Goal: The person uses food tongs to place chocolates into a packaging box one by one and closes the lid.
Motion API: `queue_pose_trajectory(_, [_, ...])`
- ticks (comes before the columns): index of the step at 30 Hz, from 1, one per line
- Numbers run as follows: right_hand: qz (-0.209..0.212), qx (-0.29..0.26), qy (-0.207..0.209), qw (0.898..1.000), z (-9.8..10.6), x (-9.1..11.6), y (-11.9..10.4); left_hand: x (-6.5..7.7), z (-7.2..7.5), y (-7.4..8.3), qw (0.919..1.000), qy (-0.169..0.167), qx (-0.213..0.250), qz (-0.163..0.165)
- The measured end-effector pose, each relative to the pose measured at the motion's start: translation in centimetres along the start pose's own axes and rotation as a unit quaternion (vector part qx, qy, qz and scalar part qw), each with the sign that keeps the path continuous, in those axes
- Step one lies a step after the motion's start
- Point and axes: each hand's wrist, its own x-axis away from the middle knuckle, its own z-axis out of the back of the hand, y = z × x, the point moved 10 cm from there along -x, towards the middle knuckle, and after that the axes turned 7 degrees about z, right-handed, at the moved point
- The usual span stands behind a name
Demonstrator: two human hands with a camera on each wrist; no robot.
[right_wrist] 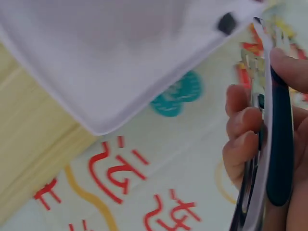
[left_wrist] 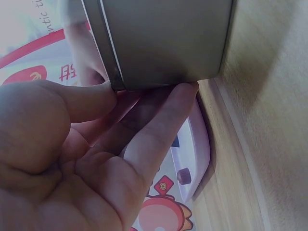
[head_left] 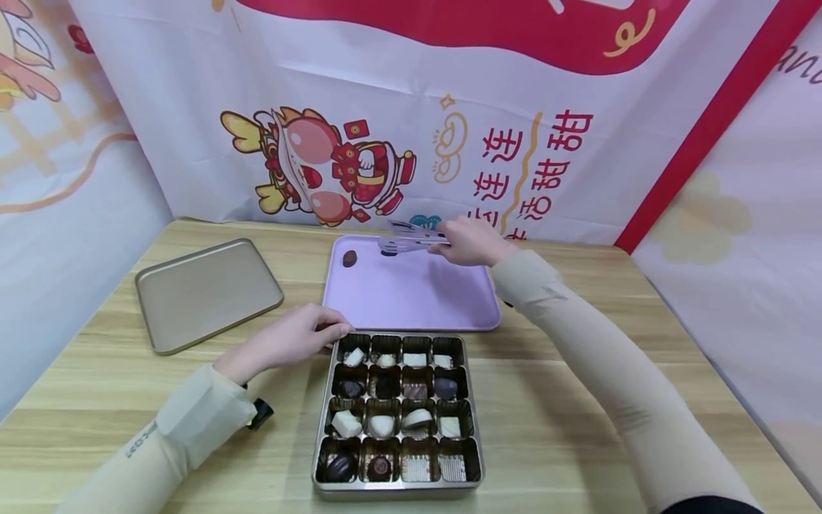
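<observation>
My right hand (head_left: 472,241) grips a pair of metal tongs (right_wrist: 269,139) with dark handle grips, held over the far part of the lilac tray (head_left: 411,293). Close under the tong tips is a small dark chocolate (right_wrist: 226,23). Another brown chocolate (head_left: 349,258) lies near the tray's far left corner. At the near side of that tray stands a metal tin (head_left: 398,491) of chocolates in a gold divided insert. My left hand (head_left: 297,339) holds the tin's far left corner, thumb (left_wrist: 91,102) at the rim and fingers (left_wrist: 161,127) along the side wall.
An empty-looking beige metal tray (head_left: 208,293) lies at the left on the wooden table (head_left: 546,428). White and dark chocolates fill the tin's compartments in rows. A printed cloth backdrop (head_left: 411,78) hangs right behind the table.
</observation>
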Motion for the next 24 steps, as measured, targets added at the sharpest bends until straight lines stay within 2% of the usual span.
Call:
queue_pose_trajectory(6, [-0.01,-0.034,-0.054,0.998,-2.6,-2.5,1.5,0.0,-0.1,-0.1,1.0,-0.001,0.001,0.004])
queue_pose_trajectory(11, [-0.017,-0.056,-0.057,0.997,-3.2,-3.2,1.6,0.0,-0.1,-0.1,1.0,0.001,-0.003,0.006])
queue_pose_trajectory(17, [-0.015,-0.057,-0.037,0.998,-3.1,-2.7,1.4,0.0,0.0,0.0,0.9999,0.004,-0.006,0.009])
queue_pose_trajectory(24, [0.012,-0.058,-0.032,0.998,-2.2,-1.0,0.4,0.1,0.1,0.1,1.0,0.007,-0.005,0.002])
